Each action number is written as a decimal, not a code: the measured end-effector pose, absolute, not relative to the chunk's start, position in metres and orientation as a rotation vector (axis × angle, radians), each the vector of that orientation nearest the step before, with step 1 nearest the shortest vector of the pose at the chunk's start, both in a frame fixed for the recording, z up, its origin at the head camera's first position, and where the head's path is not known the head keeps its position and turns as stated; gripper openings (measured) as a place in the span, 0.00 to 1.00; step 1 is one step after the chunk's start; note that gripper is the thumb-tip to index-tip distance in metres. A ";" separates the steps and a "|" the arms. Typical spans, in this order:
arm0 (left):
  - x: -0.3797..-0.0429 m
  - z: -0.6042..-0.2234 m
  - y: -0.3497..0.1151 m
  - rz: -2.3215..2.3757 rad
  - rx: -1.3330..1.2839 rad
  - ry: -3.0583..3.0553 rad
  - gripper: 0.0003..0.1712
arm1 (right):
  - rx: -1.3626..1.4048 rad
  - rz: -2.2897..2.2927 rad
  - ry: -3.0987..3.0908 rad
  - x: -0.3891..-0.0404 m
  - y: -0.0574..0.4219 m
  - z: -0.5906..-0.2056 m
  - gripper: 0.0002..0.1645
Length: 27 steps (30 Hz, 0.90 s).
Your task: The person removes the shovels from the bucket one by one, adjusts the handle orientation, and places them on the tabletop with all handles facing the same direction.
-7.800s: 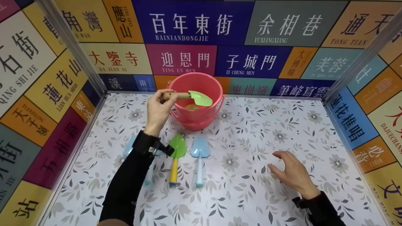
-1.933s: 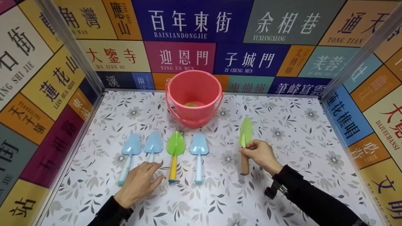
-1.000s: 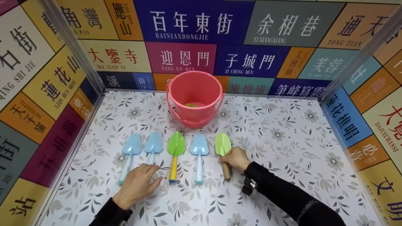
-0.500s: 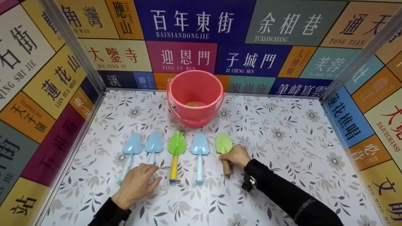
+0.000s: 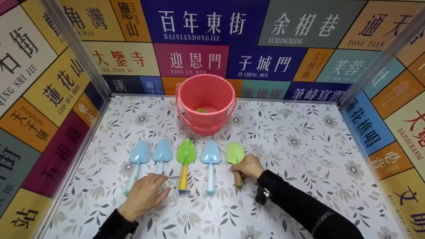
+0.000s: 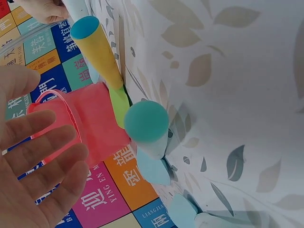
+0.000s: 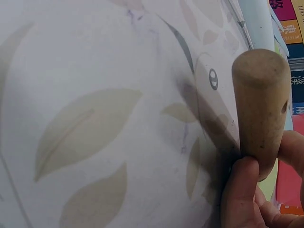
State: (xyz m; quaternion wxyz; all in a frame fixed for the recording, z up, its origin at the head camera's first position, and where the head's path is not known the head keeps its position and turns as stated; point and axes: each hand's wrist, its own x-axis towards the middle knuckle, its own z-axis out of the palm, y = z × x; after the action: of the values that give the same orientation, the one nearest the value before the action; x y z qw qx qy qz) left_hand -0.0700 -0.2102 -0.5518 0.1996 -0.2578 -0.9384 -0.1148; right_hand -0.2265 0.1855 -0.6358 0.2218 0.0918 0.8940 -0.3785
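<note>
My right hand (image 5: 250,167) pinches the wooden handle of a light green trowel (image 5: 235,152) at the right end of a row of trowels. In the right wrist view, thumb and fingers close on that wooden handle (image 7: 260,104). Left of it lie a light blue trowel (image 5: 211,156), a green trowel with a yellow handle (image 5: 186,152) and two more light blue trowels, one (image 5: 162,151) beside the other (image 5: 139,152). My left hand (image 5: 144,196) hovers over the two left handles, partly hiding them. Its fingers (image 6: 47,137) are spread and hold nothing in the left wrist view.
Behind the row stands a pink bucket (image 5: 206,122), its handle hanging down in front. Something green (image 5: 202,111) lies inside, mostly hidden. Printed panels (image 5: 206,23) wall in the back and both sides of the floral-patterned tabletop (image 5: 298,186).
Earlier the left hand held the wooden-handled trowel over the bucket. The right hand then took it, moved it left and lowered it at the row's right end. Little differs over the last second.
</note>
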 end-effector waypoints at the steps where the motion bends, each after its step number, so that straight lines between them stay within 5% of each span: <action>1: -0.070 -0.552 -0.210 -0.320 -0.721 -2.623 0.18 | 0.254 -1.046 2.471 -0.227 0.185 -0.635 0.22; 12: -0.070 -0.549 -0.210 -0.313 -0.715 -2.641 0.18 | 0.212 -1.004 2.462 -0.230 0.193 -0.626 0.20; 21: -0.075 -0.546 -0.209 -0.290 -0.731 -2.570 0.19 | -0.164 -1.001 2.619 -0.228 0.235 -0.621 0.26; 27: -0.080 -0.543 -0.206 -0.290 -0.747 -2.552 0.19 | -0.609 -1.003 2.725 -0.196 0.253 -0.575 0.29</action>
State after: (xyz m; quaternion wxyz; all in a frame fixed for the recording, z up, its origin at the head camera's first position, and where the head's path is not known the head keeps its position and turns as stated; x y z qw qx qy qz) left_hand -0.0802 -0.2056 -0.5430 0.2311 -0.2718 -0.9282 -0.1056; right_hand -0.1963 0.2531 -0.5751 0.0870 -0.2045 0.9150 -0.3367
